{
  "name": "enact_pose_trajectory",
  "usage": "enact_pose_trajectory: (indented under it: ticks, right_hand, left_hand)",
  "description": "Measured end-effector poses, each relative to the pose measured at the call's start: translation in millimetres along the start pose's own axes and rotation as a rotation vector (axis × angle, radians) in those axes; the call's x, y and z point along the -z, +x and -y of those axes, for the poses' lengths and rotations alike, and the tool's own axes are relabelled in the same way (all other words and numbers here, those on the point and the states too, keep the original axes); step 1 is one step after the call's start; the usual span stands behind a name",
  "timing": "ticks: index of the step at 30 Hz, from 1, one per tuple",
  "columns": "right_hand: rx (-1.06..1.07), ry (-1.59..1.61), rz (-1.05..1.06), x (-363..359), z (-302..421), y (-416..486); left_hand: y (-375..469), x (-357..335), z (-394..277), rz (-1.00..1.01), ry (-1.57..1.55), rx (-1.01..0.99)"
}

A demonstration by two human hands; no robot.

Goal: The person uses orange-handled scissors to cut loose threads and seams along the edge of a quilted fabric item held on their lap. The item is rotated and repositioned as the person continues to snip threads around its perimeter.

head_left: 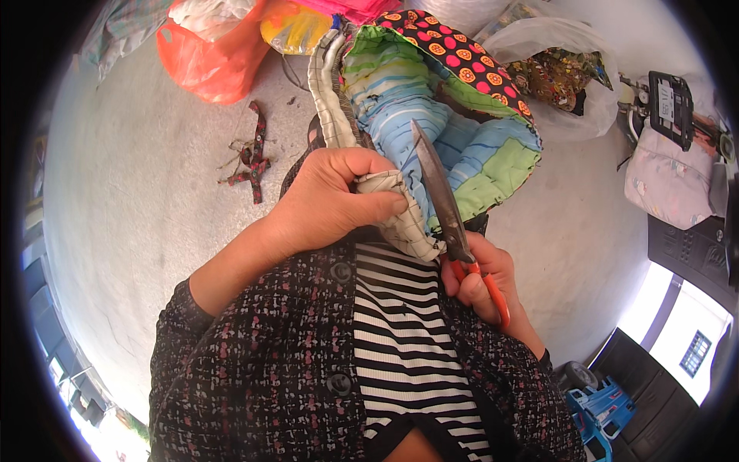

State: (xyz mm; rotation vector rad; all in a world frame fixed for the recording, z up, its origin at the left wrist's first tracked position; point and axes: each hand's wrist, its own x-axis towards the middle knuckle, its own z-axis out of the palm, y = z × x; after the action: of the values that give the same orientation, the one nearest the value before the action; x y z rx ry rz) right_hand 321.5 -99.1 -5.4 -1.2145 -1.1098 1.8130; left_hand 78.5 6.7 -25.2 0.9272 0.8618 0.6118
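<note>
My left hand (340, 199) pinches a cream, dark-checked strip of cloth (404, 225) along the edge of a padded fabric piece. The piece has a blue and green striped inner side (404, 115) and a dark outer side with pink and orange round prints (462, 55); it lies over my lap. My right hand (482, 277) is closed around the orange handles of a pair of scissors (441, 190). Their dark metal blades look closed and point away from me, over the striped cloth. The strip's lower end lies beside the scissors' pivot.
Patterned fabric scraps (254, 159) lie on the concrete floor (144, 173) at left. Beyond them stands an orange plastic bag (216, 63). A clear plastic bag of printed cloth (566, 81) is at upper right, near a wheeled vehicle with a pale padded cover (667, 176). A blue toy vehicle (603, 410) stands lower right.
</note>
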Motion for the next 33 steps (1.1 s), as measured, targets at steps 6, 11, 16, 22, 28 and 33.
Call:
enact_pose_trajectory:
  ticks: [6,11,16,22,28,33]
  right_hand:
    - [-0.007,0.05,-0.059,-2.0,-3.9,-1.6]
    - [0.131,0.153,-0.182,-8.0,0.7,11.0]
    - [0.753,0.437,-0.346,34.5,45.9,29.6]
    - [0.31,-0.114,-0.263,16.5,45.5,23.6]
    - [-0.032,-0.238,0.144,25.2,60.9,15.9]
    - [-0.248,-0.389,0.321,52.1,72.7,-0.1]
  left_hand:
    - [-4.4,-5.2,6.3,-0.011,0.055,-0.057]
    - [-9.6,-4.1,18.5,0.06,0.202,-0.063]
    - [-15.3,0.8,29.5,0.085,0.19,-0.017]
    - [-15.0,15.2,24.4,-0.015,0.002,0.006]
    - [-15.0,21.3,14.3,0.025,-0.135,0.192]
    - [-3.9,15.3,13.0,0.096,-0.239,0.236]
